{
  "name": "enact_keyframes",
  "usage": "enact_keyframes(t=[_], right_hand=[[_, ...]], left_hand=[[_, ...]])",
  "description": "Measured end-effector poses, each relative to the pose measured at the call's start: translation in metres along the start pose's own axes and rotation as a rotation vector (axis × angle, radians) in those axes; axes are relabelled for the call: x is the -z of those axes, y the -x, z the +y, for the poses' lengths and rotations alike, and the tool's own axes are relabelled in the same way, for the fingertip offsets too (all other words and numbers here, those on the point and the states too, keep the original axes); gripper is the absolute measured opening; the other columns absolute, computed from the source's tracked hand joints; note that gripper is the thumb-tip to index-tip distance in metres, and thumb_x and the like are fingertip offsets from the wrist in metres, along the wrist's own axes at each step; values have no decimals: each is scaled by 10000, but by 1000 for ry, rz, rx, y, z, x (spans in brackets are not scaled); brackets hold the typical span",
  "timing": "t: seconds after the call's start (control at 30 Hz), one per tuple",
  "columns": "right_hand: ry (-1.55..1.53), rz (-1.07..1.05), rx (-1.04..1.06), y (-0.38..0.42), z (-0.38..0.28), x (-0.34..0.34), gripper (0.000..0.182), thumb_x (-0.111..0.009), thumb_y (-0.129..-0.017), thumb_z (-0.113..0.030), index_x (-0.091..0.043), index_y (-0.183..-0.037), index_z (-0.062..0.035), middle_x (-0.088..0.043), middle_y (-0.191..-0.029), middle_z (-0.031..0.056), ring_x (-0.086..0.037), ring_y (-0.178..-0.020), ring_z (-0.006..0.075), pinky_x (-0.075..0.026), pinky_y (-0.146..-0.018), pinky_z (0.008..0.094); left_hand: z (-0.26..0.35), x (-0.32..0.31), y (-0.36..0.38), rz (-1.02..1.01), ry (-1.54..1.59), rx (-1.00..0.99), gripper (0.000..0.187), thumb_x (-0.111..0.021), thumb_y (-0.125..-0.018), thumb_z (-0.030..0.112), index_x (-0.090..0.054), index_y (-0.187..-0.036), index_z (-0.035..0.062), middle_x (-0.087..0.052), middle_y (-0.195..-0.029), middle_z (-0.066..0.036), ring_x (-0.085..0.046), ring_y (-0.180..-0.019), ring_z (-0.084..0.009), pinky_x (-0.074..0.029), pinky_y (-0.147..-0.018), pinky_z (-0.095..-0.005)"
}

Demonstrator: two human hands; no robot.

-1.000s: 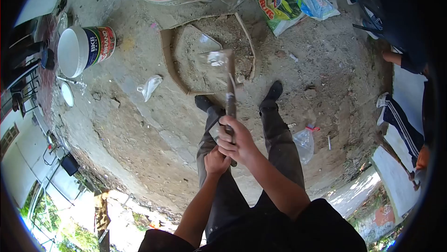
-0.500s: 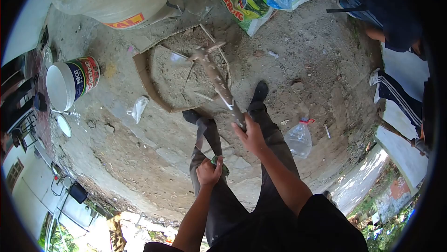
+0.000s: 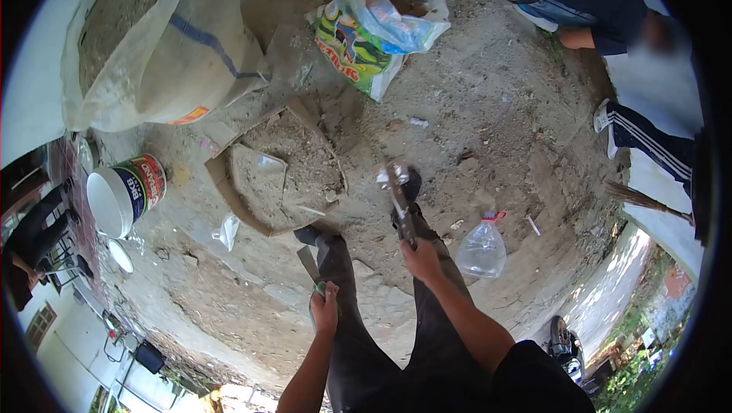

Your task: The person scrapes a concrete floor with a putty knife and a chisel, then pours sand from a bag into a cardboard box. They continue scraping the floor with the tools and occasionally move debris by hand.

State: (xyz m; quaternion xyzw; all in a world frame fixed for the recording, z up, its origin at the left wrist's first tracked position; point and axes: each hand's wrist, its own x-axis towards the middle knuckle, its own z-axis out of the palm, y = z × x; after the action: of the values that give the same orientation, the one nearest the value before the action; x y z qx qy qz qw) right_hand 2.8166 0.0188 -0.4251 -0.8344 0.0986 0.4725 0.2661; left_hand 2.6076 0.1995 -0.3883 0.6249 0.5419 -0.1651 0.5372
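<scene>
My left hand (image 3: pixel 324 310) is closed around the green handle of a flat-bladed tool (image 3: pixel 308 264), its broad grey blade pointing up beside my left leg. In my right hand (image 3: pixel 423 260) is the lower end of a mottled brown stick-like tool (image 3: pixel 402 211). Its far end lies over my right shoe (image 3: pixel 412 183), and I cannot make out its head clearly. An opened cardboard box (image 3: pixel 221 184) holding sandy dirt stands on the ground past my left shoe (image 3: pixel 307 235). Neither hand touches the box.
A large white sack (image 3: pixel 175 70) and a green printed bag (image 3: pixel 354 47) stand beyond the box. A paint bucket (image 3: pixel 110 203) lies tilted at left, near a white lid (image 3: pixel 120 257). At right are a clear plastic jug (image 3: pixel 482 249), a broom (image 3: pixel 644 199) and people (image 3: pixel 579 1).
The brown tool has swung away from above the box, back toward my right leg. My left hand has shifted left, bringing the flat blade into view. The camera view has also shifted.
</scene>
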Motion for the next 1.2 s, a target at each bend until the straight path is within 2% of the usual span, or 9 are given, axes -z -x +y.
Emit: enact_keyframes(t=[0.1, 0.13, 0.17, 0.47, 0.63, 0.77, 0.93, 1.07, 1.2], right_hand=[[-133, -222, 72, 42, -31, -5, 438, -585, -905, -382, -583, -796, 42, -609, -688, 240, -633, -710, 422, -457, -621, 482], [-181, -221, 220, 53, -33, -12, 403, -550, -948, -368, -567, -809, 10, -552, -537, 98, -575, -479, 219, -428, -489, 404], [-221, -289, 246, 67, -46, -9, 383, -551, -954, -358, -557, -871, 16, -554, -560, 94, -571, -503, 206, -431, -502, 398], [475, -899, 469, 45, -158, 72, 418, -598, -915, -415, -611, -984, -4, -667, -835, 183, -666, -757, 318, -498, -644, 392], [471, -25, 718, -95, -219, 139, 322, -668, -844, -308, -593, -989, -31, -628, -885, 190, -628, -866, 359, -491, -760, 445], [662, 402, 776, -212, -301, 193, 696, -675, -813, -458, -492, -1278, 27, -564, -1172, 228, -581, -1033, 410, -492, -842, 470], [717, 311, 536, -287, -391, 190, 903, -712, -719, -581, -455, -1322, 41, -615, -1116, 243, -614, -1018, 416, -507, -835, 475], [592, 435, 201, -322, -404, 166, 664, -726, -727, -422, -498, -1169, 18, -664, -1044, 211, -651, -975, 395, -523, -839, 488], [570, 89, 234, -388, -377, 166, 648, -703, -730, -481, -633, -1024, 92, -663, -1028, 247, -638, -996, 403, -504, -845, 453]], left_hand=[[69, -29, 6, 97, 515, 221, 248, -605, -951, 228, -650, -1001, -11, -686, -962, -82, -656, -857, -192, -512, -753, -309], [105, -39, 14, 91, 703, 274, 255, -628, -940, 226, -642, -1011, -18, -681, -990, -84, -651, -857, -178, -515, -748, -302], [129, -43, 19, 85, 896, 324, 267, -651, -929, 224, -633, -1021, -26, -675, -1019, -86, -646, -858, -165, -517, -744, -295], [151, 1, 17, 119, 1172, 100, 116, -636, -916, 88, -609, -921, -24, -691, -858, -151, -684, -809, -226, -565, -752, -344], [122, 35, 27, 288, 1167, 151, 163, -642, -916, 104, -600, -925, -54, -685, -839, -151, -695, -775, -246, -580, -742, -357], [106, 39, 67, 449, 1183, 216, 190, -656, -910, 116, -595, -947, -60, -688, -862, -157, -700, -776, -256, -583, -735, -355], [111, -16, 136, 677, 1243, 374, 220, -675, -900, 141, -591, -965, -51, -683, -859, -157, -699, -776, -256, -587, -721, -356], [168, -96, 180, 853, 1344, 504, 251, -675, -906, 177, -559, -995, -27, -671, -887, -147, -687, -828, -252, -575, -736, -349], [227, -160, 156, 1016, 1591, 632, 287, -645, -926, 241, -558, -1095, 26, -657, -966, -126, -666, -929, -249, -557, -827, -384]])
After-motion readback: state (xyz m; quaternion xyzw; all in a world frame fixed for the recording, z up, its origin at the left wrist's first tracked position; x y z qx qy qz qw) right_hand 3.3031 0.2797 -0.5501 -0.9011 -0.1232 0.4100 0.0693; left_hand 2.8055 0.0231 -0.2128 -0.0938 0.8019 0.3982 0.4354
